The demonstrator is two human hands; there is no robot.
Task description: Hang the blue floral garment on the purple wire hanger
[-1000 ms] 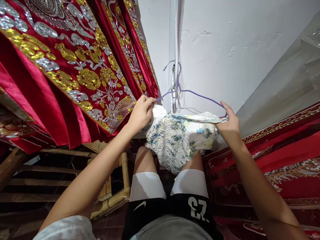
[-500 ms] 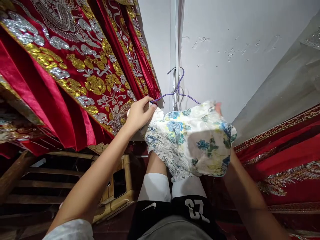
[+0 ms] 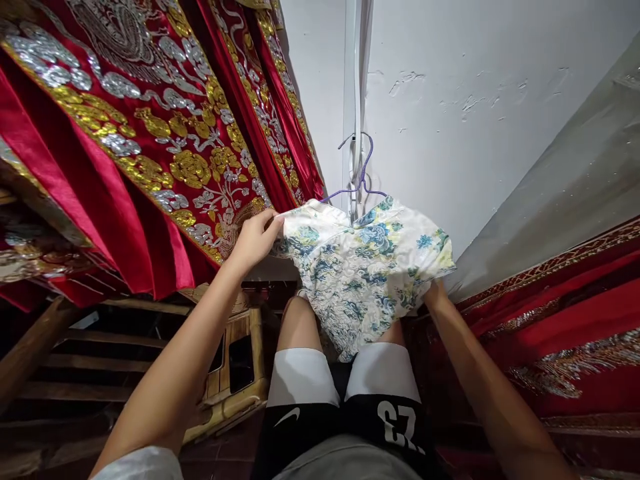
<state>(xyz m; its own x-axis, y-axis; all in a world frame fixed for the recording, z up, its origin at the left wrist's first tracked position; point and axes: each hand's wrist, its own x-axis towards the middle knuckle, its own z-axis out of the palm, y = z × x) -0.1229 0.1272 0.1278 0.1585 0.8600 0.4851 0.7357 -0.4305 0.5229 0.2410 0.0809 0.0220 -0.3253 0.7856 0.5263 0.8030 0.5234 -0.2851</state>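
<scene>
A short-sleeved floral top (image 3: 350, 273), white with blue, green and yellow flowers and a crinkled body, hangs by its shoulders on a purple hanger (image 3: 364, 175). The hanger's hook is up at a white vertical pipe (image 3: 353, 87) on the wall. At the left sleeve's edge, my left hand (image 3: 257, 237) is closed, pinching the fabric between thumb and fingers. My right forearm (image 3: 450, 313) reaches up to the other sleeve. The right hand itself is hidden behind or inside that sleeve, so its fingers do not show.
Red sequinned hangings (image 3: 190, 167) fill the left side. More red fabric (image 3: 575, 313) lies at the right, below a greyish sheet (image 3: 565, 160). A bamboo seat (image 3: 257, 333) bearing a dark rectangular object (image 3: 241, 363) stands low at left. The wall (image 3: 450, 67) has peeling paint.
My left hand has moved from the hanger's arm outward to the sleeve. The fabric, folded over before, now lies spread on the hanger with both shoulders over it. My right hand has gone lower.
</scene>
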